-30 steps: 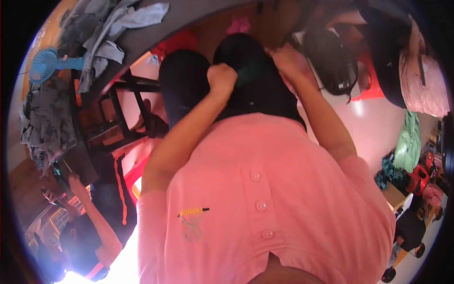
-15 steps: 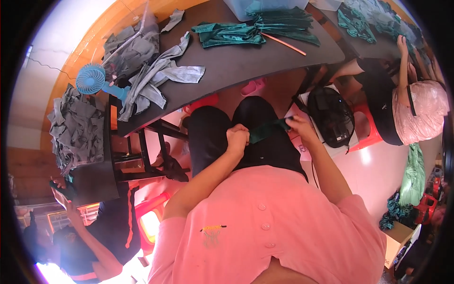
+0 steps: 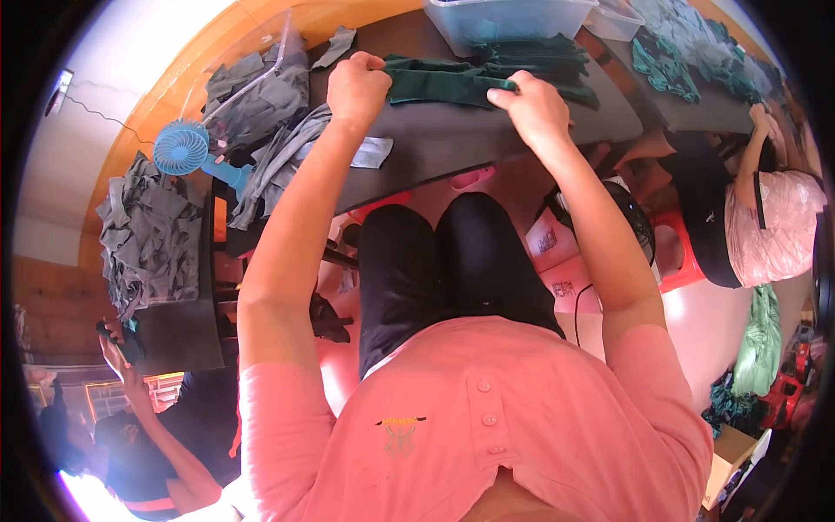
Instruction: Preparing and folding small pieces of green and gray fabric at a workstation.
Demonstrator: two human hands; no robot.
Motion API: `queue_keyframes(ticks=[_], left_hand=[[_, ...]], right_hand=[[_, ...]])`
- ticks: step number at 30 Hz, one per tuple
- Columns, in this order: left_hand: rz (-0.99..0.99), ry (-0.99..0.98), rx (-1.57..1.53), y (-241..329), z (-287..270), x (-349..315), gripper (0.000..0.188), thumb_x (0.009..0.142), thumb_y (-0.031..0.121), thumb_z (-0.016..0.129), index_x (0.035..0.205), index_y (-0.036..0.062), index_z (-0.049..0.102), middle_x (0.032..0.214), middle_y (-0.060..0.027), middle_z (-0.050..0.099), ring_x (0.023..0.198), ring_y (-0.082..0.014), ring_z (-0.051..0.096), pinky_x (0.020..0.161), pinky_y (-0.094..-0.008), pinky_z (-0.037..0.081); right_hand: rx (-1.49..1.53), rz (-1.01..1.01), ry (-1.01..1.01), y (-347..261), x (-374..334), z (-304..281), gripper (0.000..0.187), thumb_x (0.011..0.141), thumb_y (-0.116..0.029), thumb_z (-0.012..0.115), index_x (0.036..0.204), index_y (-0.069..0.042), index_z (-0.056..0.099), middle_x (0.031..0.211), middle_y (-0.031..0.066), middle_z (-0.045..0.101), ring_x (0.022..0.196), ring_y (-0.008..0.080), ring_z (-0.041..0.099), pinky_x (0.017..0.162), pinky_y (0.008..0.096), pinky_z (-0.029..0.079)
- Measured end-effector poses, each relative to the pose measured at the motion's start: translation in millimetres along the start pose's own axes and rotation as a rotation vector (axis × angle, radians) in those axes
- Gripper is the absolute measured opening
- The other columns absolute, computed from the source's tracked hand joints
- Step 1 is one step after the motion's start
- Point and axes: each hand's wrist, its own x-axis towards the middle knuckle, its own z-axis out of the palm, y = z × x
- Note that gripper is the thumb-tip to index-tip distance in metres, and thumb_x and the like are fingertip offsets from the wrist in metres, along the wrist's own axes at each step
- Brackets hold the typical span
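Note:
A dark green, velvety strip of fabric (image 3: 445, 87) is stretched flat between my two hands over the dark table (image 3: 426, 143). My left hand (image 3: 358, 89) is closed on its left end, knuckles up. At the other end my right hand (image 3: 534, 106) pinches the strip between thumb and fingers. Just behind and partly under it lies a stack of similar green strips (image 3: 548, 56). Whether the held strip touches that stack I cannot tell. Grey fabric pieces (image 3: 296, 148) lie on the table left of my left forearm.
A clear bluish bin (image 3: 513, 24) stands behind the green stack. On the left are a blue fan (image 3: 183, 148) and a heap of grey fabric (image 3: 148, 239). One person (image 3: 165, 435) sits at lower left, another (image 3: 770, 217) at right. A black bag (image 3: 639, 222) rests near my right arm.
Both hands have risen from above my lap to over the table, carrying the green strip forward. It now spans wider between them. The copper-coloured stick on the table is no longer visible.

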Motion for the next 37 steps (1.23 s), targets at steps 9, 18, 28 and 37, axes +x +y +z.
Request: queue_keyframes(ticks=[9, 18, 28, 37], left_hand=[[0.385, -0.11, 0.53, -9.6, 91.1, 24.0, 0.049, 0.092, 0.048, 0.048, 0.132, 0.0195, 0.054, 0.132, -0.0079, 0.054, 0.122, -0.0307, 0.049, 0.092, -0.0541, 0.043], [0.456, 0.122, 0.383, -42.0, 103.4, 19.7, 0.051, 0.093, 0.053, 0.045, 0.129, 0.0202, 0.057, 0.132, -0.007, 0.054, 0.121, -0.0314, 0.05, 0.091, -0.0544, 0.042], [0.468, 0.425, 0.083, -42.3, -34.5, -30.6, 0.01, 0.078, 0.015, 0.068, 0.087, 0.0131, 0.072, 0.085, -0.0092, 0.064, 0.087, -0.0311, 0.059, 0.076, -0.0422, 0.049], [0.403, 0.353, 0.366, -102.5, -58.2, -31.3, 0.01, 0.073, 0.01, 0.065, 0.08, 0.011, 0.073, 0.086, -0.0087, 0.068, 0.086, -0.0296, 0.063, 0.077, -0.0379, 0.052]], right_hand=[[-0.587, -0.564, -0.079, 7.0, 42.6, 73.9, 0.04, 0.089, -0.038, 0.059, 0.119, -0.011, 0.06, 0.113, 0.0057, 0.061, 0.108, 0.0247, 0.055, 0.089, 0.0431, 0.041], [-0.619, -0.65, -0.059, 38.0, 22.6, 49.1, 0.046, 0.092, -0.03, 0.056, 0.133, -0.009, 0.052, 0.127, 0.0092, 0.059, 0.117, 0.0266, 0.054, 0.097, 0.0413, 0.042], [-0.366, -0.688, 0.254, 16.0, -16.2, -12.8, 0.025, 0.081, -0.024, 0.07, 0.103, -0.011, 0.068, 0.1, 0.0038, 0.064, 0.096, 0.0234, 0.06, 0.079, 0.0394, 0.043], [-0.73, -0.435, 0.09, 51.6, -1.5, -7.2, 0.018, 0.073, -0.008, 0.064, 0.089, -0.012, 0.071, 0.085, 0.0064, 0.062, 0.086, 0.027, 0.063, 0.074, 0.0415, 0.048]])
